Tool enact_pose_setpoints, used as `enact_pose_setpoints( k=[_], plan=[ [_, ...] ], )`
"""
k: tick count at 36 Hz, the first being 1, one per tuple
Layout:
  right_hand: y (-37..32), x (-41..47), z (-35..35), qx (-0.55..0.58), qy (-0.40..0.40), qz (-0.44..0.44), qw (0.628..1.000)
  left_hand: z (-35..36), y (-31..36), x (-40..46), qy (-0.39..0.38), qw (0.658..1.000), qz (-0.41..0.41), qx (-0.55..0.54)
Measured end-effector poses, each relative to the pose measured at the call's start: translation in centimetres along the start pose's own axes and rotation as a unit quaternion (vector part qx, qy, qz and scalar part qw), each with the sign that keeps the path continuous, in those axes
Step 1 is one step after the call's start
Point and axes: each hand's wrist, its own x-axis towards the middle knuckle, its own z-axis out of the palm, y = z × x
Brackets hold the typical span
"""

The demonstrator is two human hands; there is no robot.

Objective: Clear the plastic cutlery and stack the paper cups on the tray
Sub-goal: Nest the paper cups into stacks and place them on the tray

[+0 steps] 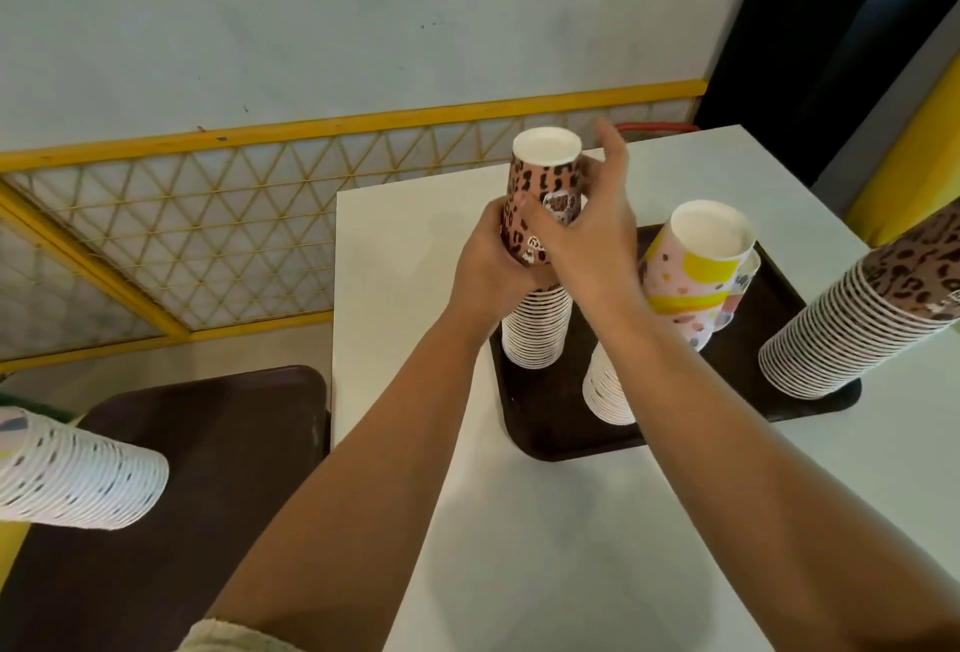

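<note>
Two cup stacks flank the hand-held leopard stack.

a white table stands against the wall and carries a dark brown tray near its far right part. on the tray stand three upside-down stacks of paper cups: a leopard-print stack at the left, a pastel spotted stack in the middle, another leopard-print stack at the right.

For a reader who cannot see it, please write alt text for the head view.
Both hands, left hand and right hand, grip an upside-down leopard-print paper cup atop a tall cup stack on a dark brown plastic tray.
</note>
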Motion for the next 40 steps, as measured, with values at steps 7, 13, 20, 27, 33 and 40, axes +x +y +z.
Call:
enact_pose_setpoints(
  k=[7, 13, 20, 27, 33, 40],
  plan=[
    [1.3, -1.3, 0.3, 0.01, -0.011, 0.022, 1.0, 0.6, -0.9, -0.8, 0.03, 0.997, 0.018, 0.071],
    [0.2, -2.1, -0.4, -0.013, -0.01, -0.041, 0.999, -0.6, -0.7, -2.6, 0.016, 0.996, 0.03, 0.085],
    [-3.0, -4.1, -0.4, -0.024, 0.048, -0.222, 0.974, -4.7, 1.0, -7.6, 0.21, 0.96, 0.089, 0.162],
    [-5.1, -6.9, 2.6, 0.025, -0.03, -0.283, 0.958, -10.2, 2.5, -12.3, 0.356, 0.89, 0.165, 0.232],
    [-5.6, -9.8, 7.3, -0.042, -0.171, -0.294, 0.939, -15.2, 1.0, -15.5, 0.445, 0.836, 0.136, 0.289],
    [-6.0, -13.7, 13.2, -0.086, -0.278, -0.267, 0.919, -20.8, -1.6, -18.9, 0.534, 0.786, 0.078, 0.301]
  ],
)
